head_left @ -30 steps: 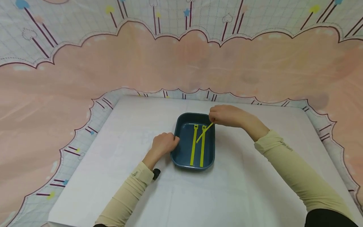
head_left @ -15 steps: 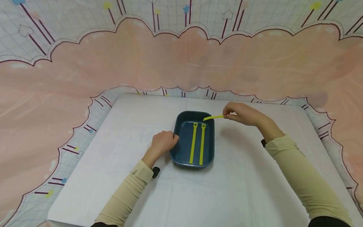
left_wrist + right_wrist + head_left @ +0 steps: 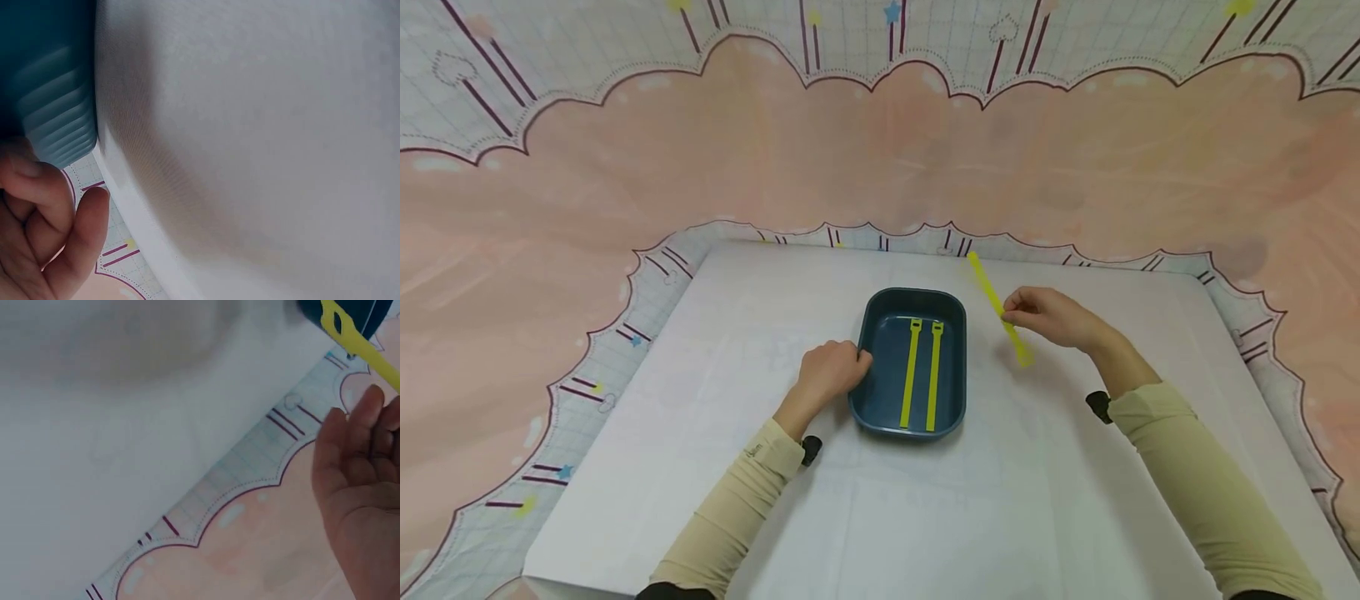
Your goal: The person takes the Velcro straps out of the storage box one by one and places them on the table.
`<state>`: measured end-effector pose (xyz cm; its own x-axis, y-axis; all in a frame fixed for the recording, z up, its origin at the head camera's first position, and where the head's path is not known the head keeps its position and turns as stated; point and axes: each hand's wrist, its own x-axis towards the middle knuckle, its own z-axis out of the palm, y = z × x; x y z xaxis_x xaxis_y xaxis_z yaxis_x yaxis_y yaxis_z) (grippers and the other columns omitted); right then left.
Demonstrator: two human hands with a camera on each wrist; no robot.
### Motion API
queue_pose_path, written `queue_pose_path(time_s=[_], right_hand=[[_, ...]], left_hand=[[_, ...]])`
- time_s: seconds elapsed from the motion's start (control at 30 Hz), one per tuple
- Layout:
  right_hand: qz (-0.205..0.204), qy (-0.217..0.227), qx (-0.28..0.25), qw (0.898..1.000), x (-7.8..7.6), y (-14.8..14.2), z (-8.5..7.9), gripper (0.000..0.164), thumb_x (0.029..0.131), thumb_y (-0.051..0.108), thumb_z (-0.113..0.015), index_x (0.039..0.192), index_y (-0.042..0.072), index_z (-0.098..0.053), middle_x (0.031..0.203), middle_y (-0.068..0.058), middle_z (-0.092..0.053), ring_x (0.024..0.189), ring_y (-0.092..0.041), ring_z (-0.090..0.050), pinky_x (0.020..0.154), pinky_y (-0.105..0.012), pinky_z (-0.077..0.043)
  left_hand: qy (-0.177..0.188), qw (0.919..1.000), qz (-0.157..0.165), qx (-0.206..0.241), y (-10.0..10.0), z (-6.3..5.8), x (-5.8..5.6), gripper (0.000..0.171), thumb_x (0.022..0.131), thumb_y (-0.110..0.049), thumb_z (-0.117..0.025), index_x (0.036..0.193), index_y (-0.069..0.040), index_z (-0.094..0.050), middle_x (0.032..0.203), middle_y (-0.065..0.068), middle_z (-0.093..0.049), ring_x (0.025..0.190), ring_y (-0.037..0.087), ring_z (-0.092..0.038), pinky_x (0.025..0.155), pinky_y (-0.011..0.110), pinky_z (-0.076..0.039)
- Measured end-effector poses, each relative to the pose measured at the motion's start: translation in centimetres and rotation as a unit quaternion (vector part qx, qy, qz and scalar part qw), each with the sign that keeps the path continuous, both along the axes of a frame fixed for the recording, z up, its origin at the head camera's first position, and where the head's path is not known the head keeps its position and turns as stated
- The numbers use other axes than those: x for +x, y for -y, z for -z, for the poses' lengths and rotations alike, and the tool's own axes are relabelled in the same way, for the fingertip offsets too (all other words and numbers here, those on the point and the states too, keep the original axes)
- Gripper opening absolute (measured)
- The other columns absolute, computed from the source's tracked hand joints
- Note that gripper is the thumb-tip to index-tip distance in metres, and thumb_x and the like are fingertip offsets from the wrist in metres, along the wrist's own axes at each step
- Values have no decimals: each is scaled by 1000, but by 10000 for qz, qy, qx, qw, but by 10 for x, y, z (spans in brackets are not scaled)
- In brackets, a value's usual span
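Note:
A dark blue tray point(image 3: 951, 429) stands on the white table, and two yellow cable ties point(image 3: 907, 375) with slotted heads lie lengthwise in it, side by side. My left hand point(image 3: 831, 372) grips the tray's left rim. In the left wrist view the curled fingers point(image 3: 47, 194) are against the tray's ribbed side. Right of the tray my right hand point(image 3: 1048, 315) pinches a third yellow cable tie point(image 3: 987, 287) by its middle, held slantwise above the table. The right wrist view has this tie's slotted head point(image 3: 337, 322) passing in front of the tray.
The white tabletop point(image 3: 880, 517) spreads around the tray. A patterned pink and white cloth point(image 3: 850, 167) hangs behind it and shows along its sides. Small black wrist devices point(image 3: 812, 450) sit on both wrists.
The right hand has carried the third cable tie out from over the tray to the right and swung it round, its slotted head now toward me. The left hand keeps its grip on the rim.

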<state>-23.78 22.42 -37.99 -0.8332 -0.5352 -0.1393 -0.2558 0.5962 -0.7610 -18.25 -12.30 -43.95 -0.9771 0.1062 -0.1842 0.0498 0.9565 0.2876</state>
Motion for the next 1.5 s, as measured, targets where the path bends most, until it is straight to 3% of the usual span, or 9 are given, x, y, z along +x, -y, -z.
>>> queue_pose_path(time_s=[0.17,0.27,0.43,0.57,0.87,1.2,1.5], right_hand=[[346,1028,-18,9941,6,-3,9,29,101,20,-53,111,-6,-58,103,-13,-63,104,-35,-55,97,-48,-43],[489,1368,95,9893,9,-5,17,31,101,20,-53,113,-8,-58,105,-14,-63,104,-33,-57,97,-46,-45],[716,1653,275,9833,15,-5,30,27,98,16,-56,108,-9,-62,94,-11,-64,90,-25,-61,82,-35,-52],[916,1830,475,9777,18,-3,40,23,96,14,-58,100,-8,-65,82,-6,-63,76,-18,-58,70,-28,-50],[1100,1692,660,9772,22,-1,52,19,91,11,-65,86,-6,-70,65,-2,-62,57,-11,-49,51,-22,-38],[1159,1351,1442,9734,24,1,60,20,87,21,-71,78,2,-71,59,1,-60,54,-9,-48,52,-23,-38],[1023,892,2049,9693,23,0,57,24,85,23,-72,82,-1,-72,67,-3,-60,62,-14,-50,57,-26,-40]], left_hand=[[5,10000,39,4,0,-1,0,42,96,-28,-42,58,-11,-52,57,3,-47,53,21,-50,49,33,-37],[22,10000,44,-2,0,-1,-1,43,96,-29,-42,58,-11,-52,57,3,-47,53,21,-50,49,32,-37],[70,10000,11,16,0,-1,-1,42,96,-29,-42,59,-11,-53,57,4,-47,54,22,-51,49,32,-37],[105,9999,-7,46,0,-1,-2,42,95,-28,-42,59,-10,-53,57,4,-47,54,22,-51,49,31,-36],[50,10000,18,48,0,0,-2,42,95,-28,-41,58,-11,-52,57,4,-47,53,22,-50,48,32,-36],[67,10000,14,28,-1,-1,-2,42,95,-28,-42,58,-11,-53,57,4,-48,53,22,-50,48,32,-37],[61,10000,19,-17,-1,-1,-2,42,95,-28,-43,58,-11,-52,56,3,-47,52,21,-50,47,31,-36]])
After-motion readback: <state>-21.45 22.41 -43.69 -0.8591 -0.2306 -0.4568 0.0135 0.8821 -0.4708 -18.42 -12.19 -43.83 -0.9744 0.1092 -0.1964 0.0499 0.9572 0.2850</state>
